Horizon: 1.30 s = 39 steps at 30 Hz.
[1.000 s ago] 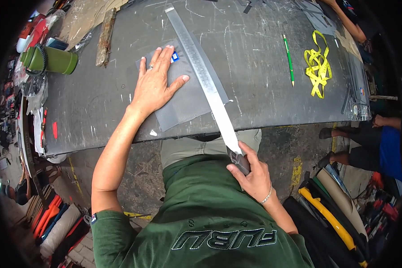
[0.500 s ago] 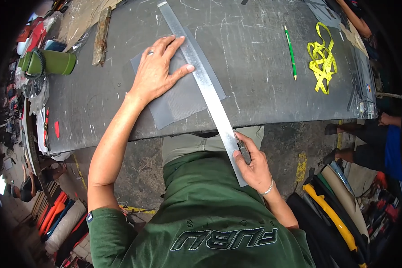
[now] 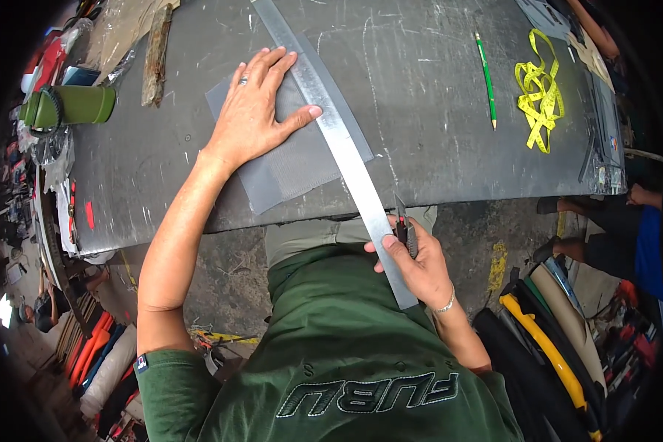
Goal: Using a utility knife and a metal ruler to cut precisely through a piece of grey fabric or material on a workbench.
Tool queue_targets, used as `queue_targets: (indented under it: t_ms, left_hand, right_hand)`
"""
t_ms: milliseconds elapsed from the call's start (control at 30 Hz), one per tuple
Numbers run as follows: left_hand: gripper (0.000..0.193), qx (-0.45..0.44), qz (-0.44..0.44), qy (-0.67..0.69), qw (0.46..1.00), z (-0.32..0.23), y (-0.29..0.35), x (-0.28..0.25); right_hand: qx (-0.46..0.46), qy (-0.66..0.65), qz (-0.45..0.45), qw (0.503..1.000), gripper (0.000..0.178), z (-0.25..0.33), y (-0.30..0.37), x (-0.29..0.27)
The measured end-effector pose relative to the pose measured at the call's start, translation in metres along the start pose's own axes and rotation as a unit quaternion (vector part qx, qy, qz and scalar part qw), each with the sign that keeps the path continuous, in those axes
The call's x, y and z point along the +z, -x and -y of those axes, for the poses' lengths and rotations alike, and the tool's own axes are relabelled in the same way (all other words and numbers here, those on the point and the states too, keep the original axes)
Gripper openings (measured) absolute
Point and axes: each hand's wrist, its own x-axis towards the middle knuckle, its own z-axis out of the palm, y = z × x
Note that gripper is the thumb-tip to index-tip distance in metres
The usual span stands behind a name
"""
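A long metal ruler lies slantwise over a grey mesh sheet, its near end jutting past the table edge toward my shirt. My left hand rests on the sheet, fingers spread, with fingertips and thumb against the ruler's left side. My right hand is closed around a utility knife beside the ruler's near end. The knife's blade points away from me, off the table. The right thumb lies over the ruler, and fingertips show on its left side, so this hand grips the ruler too.
On the dark table lie a green pencil and a tangled yellow tape measure at the right. A wooden piece and a green bottle are at the left. Fabric rolls stand lower right, near another person's legs.
The knife has turned in my right hand, so its blade now shows, and fingertips have appeared left of the ruler. My left hand stays on the sheet and ruler. The view has shifted slightly.
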Motion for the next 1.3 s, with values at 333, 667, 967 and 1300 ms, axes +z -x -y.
queue_targets:
  t_ms: [333,667,967,1300]
  left_hand:
    - [0.099,-0.027,0.010,-0.021,0.999,-0.007,0.000,-0.001]
    - [0.102,-0.031,0.009,0.008,0.999,-0.007,-0.001,-0.003]
    - [0.110,-0.031,0.005,0.023,0.999,-0.008,-0.002,-0.004]
    - [0.113,-0.035,-0.001,0.017,0.999,-0.006,-0.001,-0.002]
  right_hand:
    - [-0.011,-0.026,-0.017,0.999,0.034,-0.008,-0.008,0.003]
    - [0.033,-0.062,-0.050,0.996,0.044,-0.001,-0.014,0.006]
    - [0.027,-0.073,-0.056,0.995,0.038,-0.005,-0.014,0.004]
    - [0.029,-0.064,-0.057,0.996,0.036,-0.002,-0.014,0.004]
